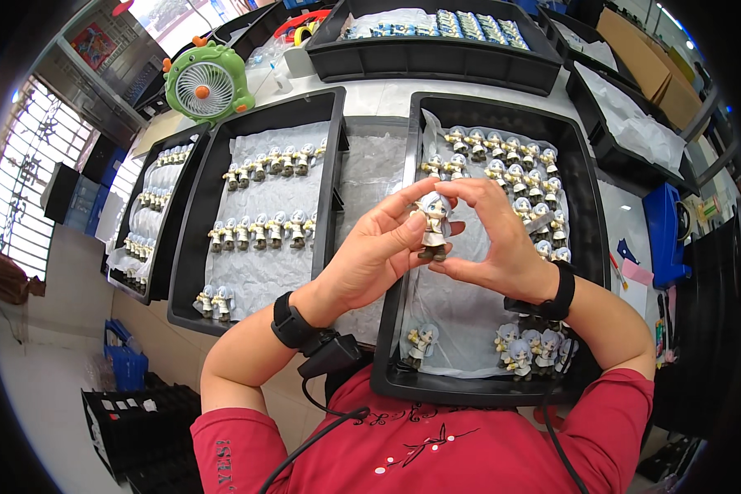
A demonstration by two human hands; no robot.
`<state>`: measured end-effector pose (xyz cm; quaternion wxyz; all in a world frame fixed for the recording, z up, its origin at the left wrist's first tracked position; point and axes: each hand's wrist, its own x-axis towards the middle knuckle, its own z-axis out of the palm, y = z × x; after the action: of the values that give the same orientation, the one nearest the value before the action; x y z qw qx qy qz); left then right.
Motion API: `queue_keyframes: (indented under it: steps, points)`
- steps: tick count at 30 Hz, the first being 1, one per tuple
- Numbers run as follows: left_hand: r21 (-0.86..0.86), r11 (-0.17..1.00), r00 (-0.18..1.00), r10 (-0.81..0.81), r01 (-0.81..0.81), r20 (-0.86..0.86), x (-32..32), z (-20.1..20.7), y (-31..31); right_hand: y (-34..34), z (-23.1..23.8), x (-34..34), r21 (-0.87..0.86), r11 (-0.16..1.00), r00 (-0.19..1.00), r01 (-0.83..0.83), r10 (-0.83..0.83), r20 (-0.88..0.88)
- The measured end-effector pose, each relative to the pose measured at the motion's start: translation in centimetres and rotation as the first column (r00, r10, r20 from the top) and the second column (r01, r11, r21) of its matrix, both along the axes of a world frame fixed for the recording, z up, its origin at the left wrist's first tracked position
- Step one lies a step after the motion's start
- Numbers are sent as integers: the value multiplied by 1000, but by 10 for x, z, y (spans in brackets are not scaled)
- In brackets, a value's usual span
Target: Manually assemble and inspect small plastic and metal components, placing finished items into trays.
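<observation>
Between both hands, above the right black tray (391,362), a small white-haired figurine (433,226) stands upright. My left hand (379,247) grips its side with thumb and fingers. From the other side, my right hand (502,239) curves round it, a fingertip at the head and the thumb near the feet. Rows of similar figurines (512,152) stand on white sheet in that tray, partly behind my right hand. A group of figurines (519,354) sits at its near right corner, and one figurine (420,344) at its near left.
Left of me, a black tray (337,123) holds rows of figurines (259,230); another tray (152,272) lies beyond it. At the back are a green fan (207,82) and a big tray (436,62) of blue-and-white pieces. A blue holder (667,235) stands right. Cables hang from my wrists.
</observation>
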<state>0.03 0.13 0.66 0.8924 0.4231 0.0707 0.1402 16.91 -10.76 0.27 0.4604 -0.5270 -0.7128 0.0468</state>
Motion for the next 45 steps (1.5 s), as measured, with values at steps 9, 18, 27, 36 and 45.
queue_keyframes:
  steps: [9, 18, 27, 36, 45]
  points:
    - [53, 998, 999, 28, -26, -38, 0, -8, 1, -2, 4, 2, -9, 1000, 998, -26, 26, -53]
    - [82, 996, 997, 47, -41, -63, -1, -9, 2, -2, 2, 1, 22, 998, 998, -51, 52, -45]
    - [56, 998, 995, -16, 22, -100, 2, -9, 0, -1, 0, -4, 7, 997, 989, -78, 79, -125]
    - [20, 999, 996, -40, 42, -78, 3, -7, 0, -2, 0, -5, 28, 998, 991, -59, 62, -115]
    - [10, 1000, 998, 17, -17, -54, 2, -5, -3, -2, -2, -3, -17, 998, 994, -57, 56, -90]
